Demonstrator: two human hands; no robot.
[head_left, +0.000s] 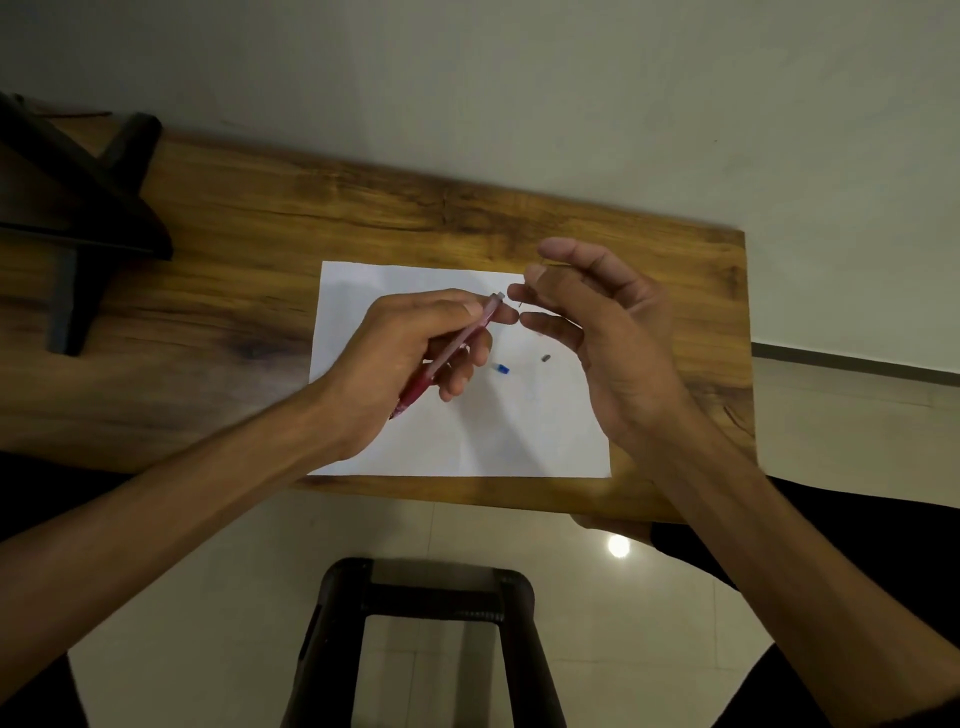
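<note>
A: What carries it all?

B: A wooden worktop (363, 208), with a white sheet of paper (467, 441) lying flat on it. Both hands hover above the sheet.

A: How are the hands set?

B: The left hand (415, 343) is curled round a red mechanical pencil (480, 315), thumb on top and fingers beneath. The right hand (597, 322) is mostly loose, its lower fingers gently bent, but its thumb and a fingertip pinch a thin dark lead (521, 300).

A: And the pencil's line?

B: Its long axis runs from near-left to far-right, with the pale open end aimed at the right fingertips. The lead sits just to the right of that end, close but apart, and it stands steeper than the barrel.

A: So what does the next move turn on?

B: I judge it is tilting the lead down onto the barrel's axis, then sliding it leftward into the opening. The right hand does the fine work while the left one steadies.

A: Any loose bits?

B: A small blue-and-white piece (500, 369) and a tiny grey piece (545, 358) lie on the paper, under the gap between the hands.
</note>
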